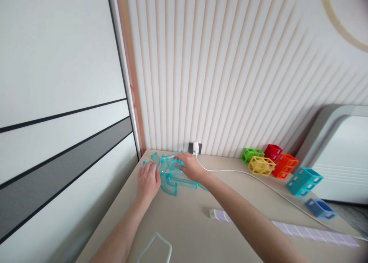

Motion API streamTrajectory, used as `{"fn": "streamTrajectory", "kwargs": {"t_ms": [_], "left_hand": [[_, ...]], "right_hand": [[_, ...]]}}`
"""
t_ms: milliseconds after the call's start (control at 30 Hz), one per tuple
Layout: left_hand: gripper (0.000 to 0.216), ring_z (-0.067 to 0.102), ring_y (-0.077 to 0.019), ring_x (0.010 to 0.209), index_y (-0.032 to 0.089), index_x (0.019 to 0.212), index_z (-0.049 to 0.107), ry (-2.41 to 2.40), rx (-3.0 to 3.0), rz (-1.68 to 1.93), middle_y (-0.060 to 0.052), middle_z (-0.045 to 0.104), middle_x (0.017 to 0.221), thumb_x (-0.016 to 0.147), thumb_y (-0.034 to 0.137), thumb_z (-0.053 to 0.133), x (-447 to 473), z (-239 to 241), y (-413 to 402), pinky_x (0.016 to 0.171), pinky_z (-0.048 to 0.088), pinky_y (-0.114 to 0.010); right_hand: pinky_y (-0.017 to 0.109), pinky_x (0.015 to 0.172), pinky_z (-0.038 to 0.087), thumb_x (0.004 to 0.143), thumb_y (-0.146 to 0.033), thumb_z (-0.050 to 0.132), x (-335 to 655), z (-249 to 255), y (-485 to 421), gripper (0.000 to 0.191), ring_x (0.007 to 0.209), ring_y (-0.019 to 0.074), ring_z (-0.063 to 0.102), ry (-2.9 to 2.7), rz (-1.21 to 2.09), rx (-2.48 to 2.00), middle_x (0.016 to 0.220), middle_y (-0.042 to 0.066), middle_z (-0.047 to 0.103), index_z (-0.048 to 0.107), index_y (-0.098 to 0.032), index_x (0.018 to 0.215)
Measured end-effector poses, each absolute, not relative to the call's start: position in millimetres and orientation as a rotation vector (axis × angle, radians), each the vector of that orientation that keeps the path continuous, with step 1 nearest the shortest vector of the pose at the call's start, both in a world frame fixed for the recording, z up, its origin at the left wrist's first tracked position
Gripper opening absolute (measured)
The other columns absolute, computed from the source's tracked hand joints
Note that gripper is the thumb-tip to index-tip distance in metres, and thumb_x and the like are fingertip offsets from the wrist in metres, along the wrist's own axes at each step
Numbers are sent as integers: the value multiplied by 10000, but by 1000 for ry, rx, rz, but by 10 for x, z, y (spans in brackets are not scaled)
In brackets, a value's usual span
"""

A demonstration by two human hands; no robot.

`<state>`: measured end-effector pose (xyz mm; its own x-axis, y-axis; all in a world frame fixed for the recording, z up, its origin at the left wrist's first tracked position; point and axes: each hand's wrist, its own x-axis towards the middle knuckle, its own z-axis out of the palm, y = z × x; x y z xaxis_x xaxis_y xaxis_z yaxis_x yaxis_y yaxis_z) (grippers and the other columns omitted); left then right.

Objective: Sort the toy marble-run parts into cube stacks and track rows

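A loose pile of translucent teal tube pieces (pixel 185 183), some straight and some curved, lies in the far left corner of the table. On the pile's left side rests my left hand (pixel 148 180), open, palm down, its fingers stretched over the nearest pieces. My right hand (pixel 188 166) reaches over the pile's right side, fingers apart and bent down onto the pieces. Both hands cover part of the pile, and the right fingertips are partly lost among the clear plastic. A curved tube (pixel 169 187) lies just in front of my hands.
A white charger (pixel 196 148) sits in the wall socket, its cable (pixel 241 171) running right across the table. Green (pixel 251 155), yellow (pixel 261 165), red, orange, teal and blue open-frame blocks stand at right. A lilac segmented strip (pixel 313 233) passes under my right forearm. A white loop (pixel 163 238) lies in front.
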<state>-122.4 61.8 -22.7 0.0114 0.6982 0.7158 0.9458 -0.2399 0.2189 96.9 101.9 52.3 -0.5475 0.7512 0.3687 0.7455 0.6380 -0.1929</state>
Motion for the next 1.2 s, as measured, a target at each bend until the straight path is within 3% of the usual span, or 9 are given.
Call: {"fn": "streamTrajectory", "kwargs": {"t_ms": [167, 433, 667, 767, 867, 1100, 1200], "left_hand": [[276, 649, -302, 1040, 161, 1059, 672, -1680, -2032, -1041, -135, 707, 1086, 926, 146, 430, -1248, -357, 633, 942, 501, -473], [316, 633, -324, 1108, 153, 1168, 661, -1695, -2135, -909, -145, 694, 1147, 956, 268, 457, -1120, -397, 625, 941, 521, -480], [367, 547, -357, 1254, 131, 1167, 663, -1584, -2123, -1006, -200, 583, 1329, 971, 345, 438, -1153, -410, 666, 1025, 479, -523], [337, 549, -345, 1244, 146, 1158, 654, -1535, -2129, -1080, -184, 585, 1310, 975, 329, 439, -1157, -373, 649, 1035, 476, -525], [282, 567, -319, 1216, 173, 1116, 656, -1462, -2195, -1132, -158, 595, 1272, 974, 307, 452, -1137, -326, 603, 1028, 488, -513], [230, 582, -270, 1198, 211, 1074, 662, -1258, -2370, -1230, -124, 601, 1257, 972, 251, 460, -972, -194, 460, 1025, 499, -475], [255, 568, -262, 1234, 231, 1133, 654, -1130, -2471, -1192, -108, 614, 1269, 968, 228, 460, -825, -111, 367, 1050, 484, -457]], "right_hand": [[371, 979, 404, 902, -170, 626, 780, 327, 958, 310, 1158, 244, 567, -2501, -44, -1178, 1194, 80, 659, 634, -233, 1206], [388, 887, 435, 853, -114, 646, 1148, 274, 877, 435, 1077, 287, 596, -2506, -136, -1445, 1113, 117, 666, 573, -218, 1269], [300, 784, 471, 914, -127, 564, 1425, 469, 705, 519, 945, 225, 686, -2559, -57, -1504, 1149, 73, 672, 459, -284, 1397], [327, 851, 483, 964, -145, 484, 1648, 525, 410, 433, 1011, 231, 669, -2539, -37, -1446, 1178, 89, 669, 487, -259, 1382], [374, 916, 484, 985, -191, 482, 2047, 434, -37, 270, 1030, 240, 651, -2520, -56, -1394, 1103, 90, 701, 613, -223, 1218], [419, 871, 529, 984, -360, 523, 3209, -69, -865, 256, 1003, 265, 669, -2393, -297, -1502, 1088, 117, 710, 641, -223, 1166], [384, 835, 539, 974, -282, 541, 3375, -107, -955, 152, 948, 237, 683, -2391, -271, -1527, 1054, 95, 709, 646, -249, 1079]]}}
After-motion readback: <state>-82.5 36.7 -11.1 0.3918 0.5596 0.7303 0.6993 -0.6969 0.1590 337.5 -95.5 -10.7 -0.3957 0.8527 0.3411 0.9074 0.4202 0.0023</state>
